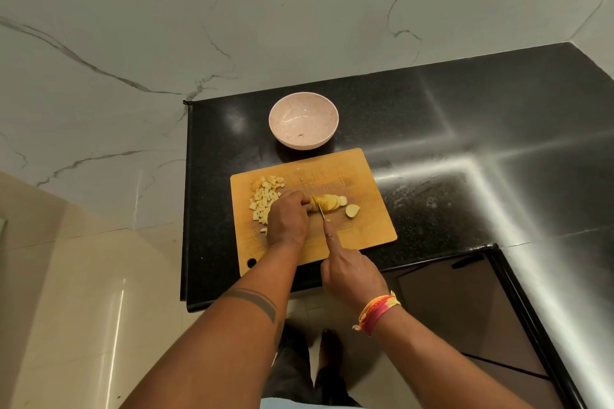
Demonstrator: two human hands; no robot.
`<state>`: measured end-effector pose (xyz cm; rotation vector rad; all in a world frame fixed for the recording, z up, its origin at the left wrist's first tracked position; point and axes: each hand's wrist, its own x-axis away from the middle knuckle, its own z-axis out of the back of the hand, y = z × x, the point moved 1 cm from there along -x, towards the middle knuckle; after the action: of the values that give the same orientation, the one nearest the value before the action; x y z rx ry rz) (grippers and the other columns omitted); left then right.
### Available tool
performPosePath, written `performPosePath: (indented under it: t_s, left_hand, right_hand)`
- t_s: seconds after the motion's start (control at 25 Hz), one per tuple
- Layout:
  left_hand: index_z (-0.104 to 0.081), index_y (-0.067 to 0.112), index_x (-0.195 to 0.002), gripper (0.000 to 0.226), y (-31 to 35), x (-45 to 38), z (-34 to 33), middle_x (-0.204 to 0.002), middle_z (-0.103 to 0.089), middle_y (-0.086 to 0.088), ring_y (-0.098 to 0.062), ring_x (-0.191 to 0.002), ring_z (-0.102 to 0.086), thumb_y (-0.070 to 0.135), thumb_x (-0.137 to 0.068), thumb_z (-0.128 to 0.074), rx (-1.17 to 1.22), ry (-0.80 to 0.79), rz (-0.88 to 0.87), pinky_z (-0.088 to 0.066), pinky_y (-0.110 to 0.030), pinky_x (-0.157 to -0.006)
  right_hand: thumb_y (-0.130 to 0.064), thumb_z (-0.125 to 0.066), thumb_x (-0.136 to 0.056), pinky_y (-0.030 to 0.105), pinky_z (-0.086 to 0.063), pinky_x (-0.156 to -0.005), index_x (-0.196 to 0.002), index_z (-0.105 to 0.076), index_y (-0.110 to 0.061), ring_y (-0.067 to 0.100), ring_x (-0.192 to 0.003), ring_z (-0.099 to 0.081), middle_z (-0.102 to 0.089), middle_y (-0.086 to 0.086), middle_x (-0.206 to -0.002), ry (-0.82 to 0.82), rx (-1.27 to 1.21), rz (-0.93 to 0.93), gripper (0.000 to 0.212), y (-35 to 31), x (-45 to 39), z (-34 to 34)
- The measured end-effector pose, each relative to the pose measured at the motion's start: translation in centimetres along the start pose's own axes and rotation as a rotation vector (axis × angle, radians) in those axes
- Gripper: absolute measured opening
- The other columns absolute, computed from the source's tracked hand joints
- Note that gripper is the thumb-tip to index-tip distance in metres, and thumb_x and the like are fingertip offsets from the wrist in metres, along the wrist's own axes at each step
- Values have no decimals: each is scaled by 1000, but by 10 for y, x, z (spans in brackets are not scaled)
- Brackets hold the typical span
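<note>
A wooden cutting board (362, 176) lies on the black counter. On it a potato (327, 202) is cut into a row of slices, with one end piece (352, 210) lying apart on the right. My left hand (287, 217) holds the uncut left end of the potato with curled fingers. My right hand (349, 267) grips a knife (321, 212), its index finger stretched along the blade's spine. The blade stands in the potato just right of my left fingers. A heap of small potato cubes (265, 197) sits at the board's left.
A pale pink bowl (303, 119), nearly empty, stands on the black counter (465, 129) just behind the board. Marble wall panels rise behind and to the left. The counter's front edge runs under my wrists, with a dark cabinet (465, 302) at the right.
</note>
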<state>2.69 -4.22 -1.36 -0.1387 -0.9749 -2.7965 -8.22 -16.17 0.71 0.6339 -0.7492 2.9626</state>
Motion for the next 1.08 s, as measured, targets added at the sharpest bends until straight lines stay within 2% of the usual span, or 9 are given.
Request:
performPosePath:
  t_s: [0.12,0.32,0.4,0.52,0.68,0.8,0.96,1.08]
  left_hand:
    - [-77,21,-103,15,-2,1,0,-107,-71,4,-16,-96,-64,15,-97,-65,-8,6,-10,-49,-25,-81]
    - [-78,24,-96,17,-1,1,0,-103,-71,4,-17,-93,-64,17,-98,-62,26,3,19,-47,-24,-77]
    - [-77,25,-94,17,-1,0,0,-102,-71,5,-16,-91,-64,18,-97,-62,15,2,27,-46,-23,-75]
    - [-77,23,-94,15,-1,0,0,-102,-71,3,-17,-89,-63,18,-97,-63,-7,7,13,-50,-25,-76]
    - [-77,20,-98,14,-1,0,-1,-105,-70,2,-18,-90,-64,17,-98,-63,-17,12,15,-53,-30,-79]
    - [-77,20,-100,13,-1,1,-2,-106,-71,1,-18,-93,-64,18,-97,-65,-2,8,22,-53,-30,-80]
    - [-77,20,-103,12,-2,0,2,-106,-71,2,-15,-94,-64,17,-96,-68,21,5,9,-45,-23,-78]
    - [-77,18,-103,12,-3,-1,2,-107,-70,0,-17,-94,-63,15,-97,-66,-7,11,4,-44,-24,-77]
  right_hand:
    - [-23,-39,-99,42,-52,-63,-162,2,-29,28,-66,-60,-62,8,-78,14,-3,16,76,-6,-12,3]
    - [-23,-37,-100,36,-39,-60,-163,1,-30,23,-62,-50,-55,7,-78,-9,7,37,74,-8,-27,5]
    - [-23,-37,-101,36,-41,-61,-163,1,-28,18,-60,-47,-57,7,-79,-33,-18,45,72,-8,-37,6]
    - [-25,-35,-103,39,-48,-65,-164,1,-28,23,-68,-54,-66,13,-91,-27,-37,55,70,-7,-45,2]
    - [-25,-38,-102,38,-47,-60,-162,7,-30,23,-62,-55,-58,7,-76,-41,17,34,76,2,-20,-8]
    - [-24,-40,-101,37,-46,-59,-161,13,-33,20,-58,-51,-57,5,-74,-73,29,-4,80,10,-2,-7]
    - [-23,-40,-101,35,-39,-55,-161,10,-33,19,-55,-50,-54,1,-69,-32,-6,-5,80,6,4,-1]
    - [-23,-40,-99,37,-43,-56,-162,5,-31,21,-59,-55,-57,2,-70,8,-18,37,78,-3,-5,1]
